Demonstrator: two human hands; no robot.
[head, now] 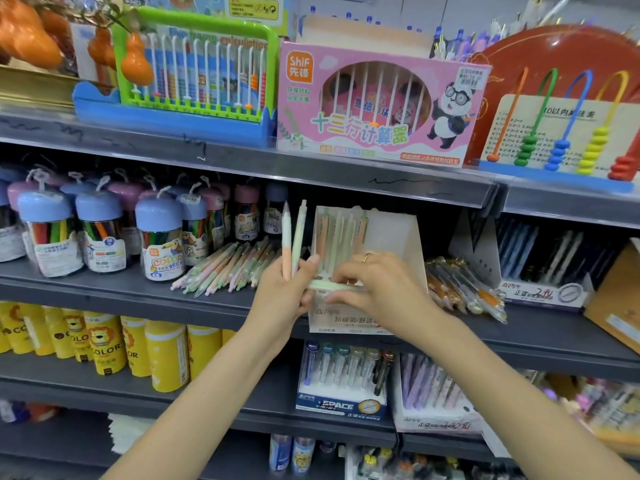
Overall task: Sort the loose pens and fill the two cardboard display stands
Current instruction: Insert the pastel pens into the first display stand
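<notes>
Nearest to the camera, two bare forearms reach up to the middle shelf (104,289). The left hand (284,296) is closed around two pens (292,237), which it holds upright by their lower ends, one peach and white, one pale green. The right hand (374,289), with a ring on one finger, pinches a third pale green pen (332,286) that lies across between both hands; the fingers of the left hand seem to touch its other end.

Just behind the hands stands a white cardboard display stand (391,237), partly filled: a few peach and green pens stand in its left side, and the right side looks empty. I cannot tell with certainty which is the second stand; a white one (485,258) more to the right, with dark pens behind it, may be it.

On the shelf, left of the first stand, lies a heap of loose pastel pens (225,268). Right of it lies another heap of clear pens with orange parts (460,289).

These pens are probably light, stiff and smooth, so a bundle can slip or fan out in a loose grip. I think it is best to take one near the middle of the barrel and lower it straight into its slot. The stand is thin cardboard and may tip or slide if it is pushed.

The shelf is dark, flat metal in a stationery shop. Further back are jars of colour markers (159,237), and on the shelf above stand abacus toys (194,71) and a pink box (377,105).
</notes>
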